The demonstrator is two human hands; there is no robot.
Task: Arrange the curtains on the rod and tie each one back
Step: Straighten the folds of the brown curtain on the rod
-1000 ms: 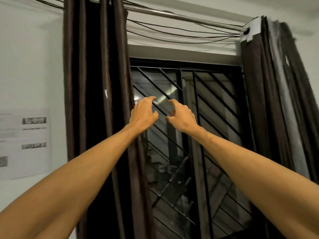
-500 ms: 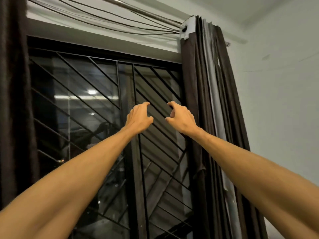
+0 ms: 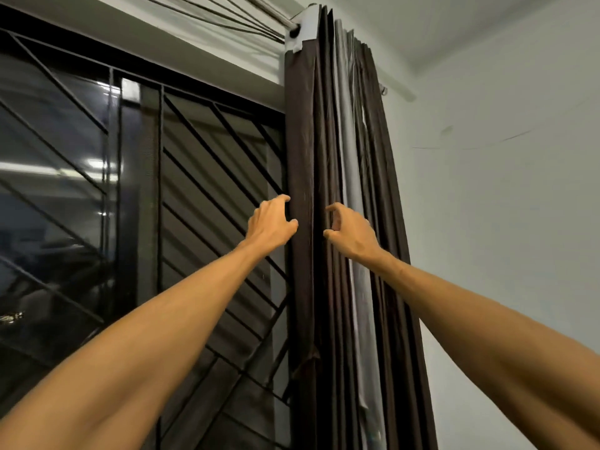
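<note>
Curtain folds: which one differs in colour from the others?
The pale grey fold, passing behind the right hand; all the other folds are dark brown.

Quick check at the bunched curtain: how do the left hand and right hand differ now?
The left hand sits at the window-side edge of the brown curtain; the right hand lies over its middle folds. The left hand reaches slightly higher than the right hand. The left hand's thumb overlaps the front fold; the right hand's thumb lies past that fold. Both are raised with fingers half-curled, neither plainly gripping cloth.
</note>
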